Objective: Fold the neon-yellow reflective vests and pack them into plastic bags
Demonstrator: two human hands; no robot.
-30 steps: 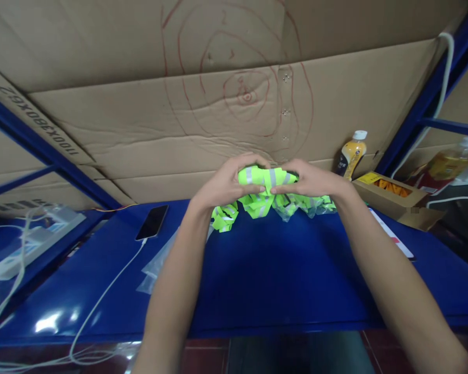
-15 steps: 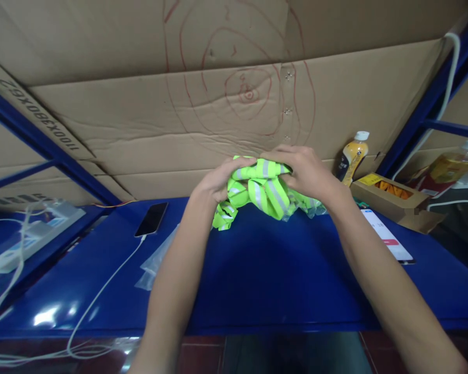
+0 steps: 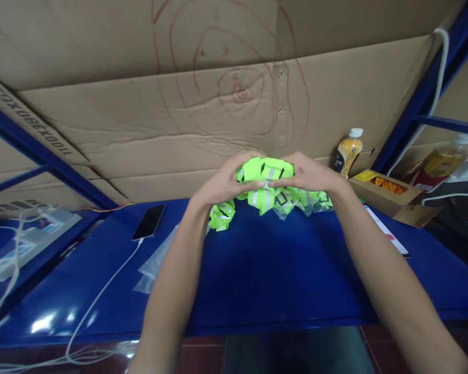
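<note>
Both my hands are raised over the back of the blue shelf [image 3: 257, 270], gripping a bundle of neon yellow-green reflective straps [image 3: 265, 179] with grey stripes. My left hand [image 3: 222, 183] is closed on the bundle's left side, thumb across the front. My right hand [image 3: 309, 174] is closed on its right side, and the two thumbs nearly meet at a grey stripe. Loose ends of the straps [image 3: 222, 216] hang down to the shelf below my left wrist. More straps in clear plastic [image 3: 315, 200] lie under my right wrist.
A black phone [image 3: 148, 222] with a white cable [image 3: 101, 291] lies at left, with clear plastic bags [image 3: 156, 262] beside it. A power strip [image 3: 27, 239] sits far left. At right are a juice bottle [image 3: 348, 151], an open cardboard box [image 3: 392, 193] and a flat phone [image 3: 386, 231]. Cardboard [image 3: 179, 114] backs the shelf.
My right hand came off the top of the bundle and back to its right side. The bundle has been turned and squeezed tighter, thumbs meeting in front again.
</note>
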